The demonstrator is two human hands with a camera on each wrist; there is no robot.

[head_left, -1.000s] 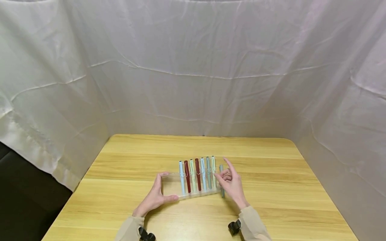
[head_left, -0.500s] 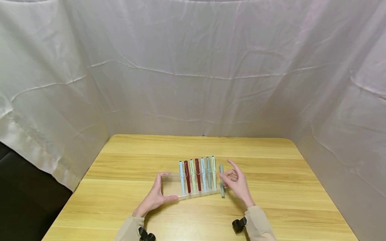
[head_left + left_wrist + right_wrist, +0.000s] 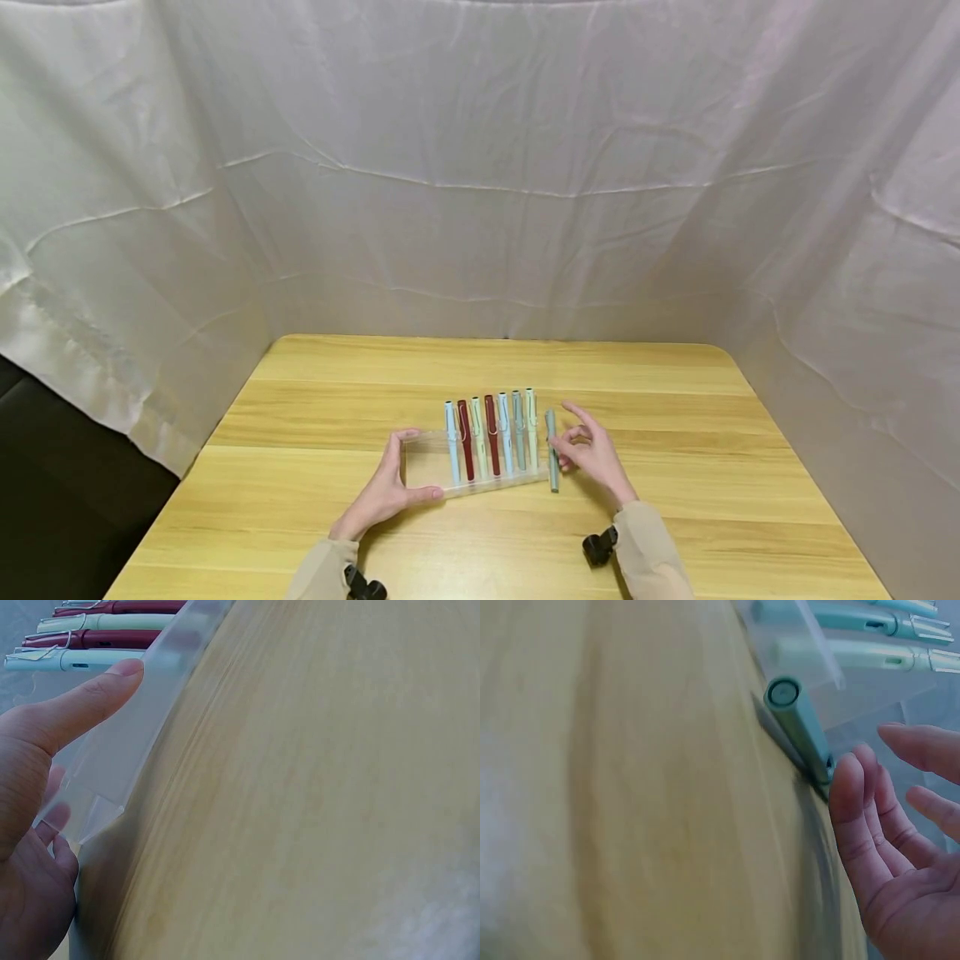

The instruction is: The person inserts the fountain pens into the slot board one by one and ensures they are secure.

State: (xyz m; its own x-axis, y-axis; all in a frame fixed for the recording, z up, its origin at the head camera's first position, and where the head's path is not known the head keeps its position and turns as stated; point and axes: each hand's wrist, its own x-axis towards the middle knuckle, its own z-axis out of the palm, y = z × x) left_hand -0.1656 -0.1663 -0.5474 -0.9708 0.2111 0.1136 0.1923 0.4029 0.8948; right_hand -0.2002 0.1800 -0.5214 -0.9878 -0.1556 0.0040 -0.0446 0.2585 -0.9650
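Observation:
In the head view my left hand [image 3: 386,487] grips the left end of a clear acrylic pen stand [image 3: 491,483], thumb on the front edge and fingers at the back. The thumb [image 3: 97,701] also shows against the stand in the left wrist view. Several clip pens lie side by side across the stand: light blue [image 3: 453,458], dark red [image 3: 467,454], pale green [image 3: 532,433] and grey-green [image 3: 520,442]. Another grey-green pen [image 3: 553,467] lies on the table just right of the stand. My right hand [image 3: 596,462] is beside it, its fingertips close to the pen without holding it.
The wooden table [image 3: 675,433] carries the stand near its middle. Pale curtains [image 3: 510,208] hang behind and along both sides. A dark surface [image 3: 60,492] shows at the far left, beyond the table edge.
My right hand has drawn back to the right from the end of the stand, uncovering the loose grey-green pen. My left hand and the stand have stayed put.

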